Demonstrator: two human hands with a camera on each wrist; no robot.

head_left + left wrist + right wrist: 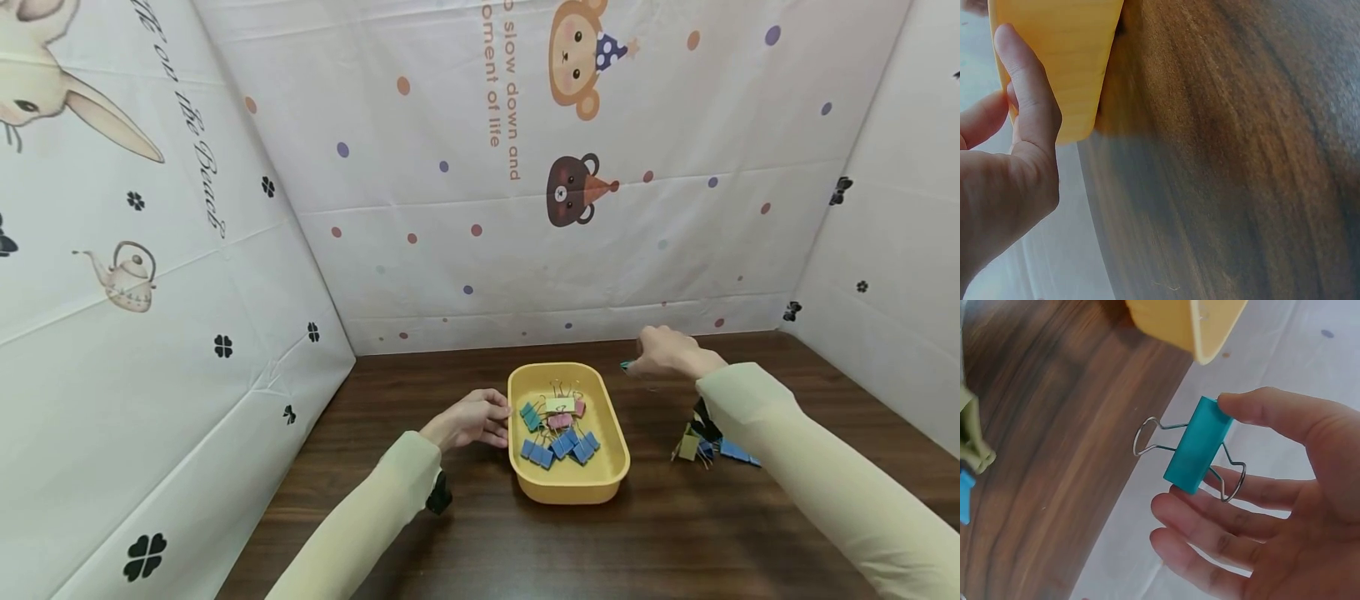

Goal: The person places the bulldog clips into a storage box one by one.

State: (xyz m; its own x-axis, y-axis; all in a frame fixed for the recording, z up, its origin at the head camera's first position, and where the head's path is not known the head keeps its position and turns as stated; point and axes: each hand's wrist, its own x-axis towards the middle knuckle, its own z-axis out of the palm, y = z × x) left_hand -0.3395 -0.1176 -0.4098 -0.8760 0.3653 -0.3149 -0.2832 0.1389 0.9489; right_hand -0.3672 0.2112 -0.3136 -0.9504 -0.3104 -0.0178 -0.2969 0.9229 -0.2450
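Note:
My right hand (666, 352) is beyond the right side of the yellow bin, above the table. In the right wrist view, its thumb and fingers pinch a teal binder clip (1197, 447) by the ends of its body, both wire handles sticking out. At the bin's left side, my left hand (474, 418) rests its fingers against the outer wall near the rim. Inside the yellow bin (621, 457) lie several blue binder clips (537, 453), teal ones (532, 417), pink ones (560, 422) and a pale yellow one (559, 405).
Under my right forearm lies a loose group of clips, with an olive clip (687, 447) and a blue clip (738, 452) showing; the sleeve hides part of it. The dark wooden table (465, 533) meets a printed white cloth (465, 275) behind and at both sides.

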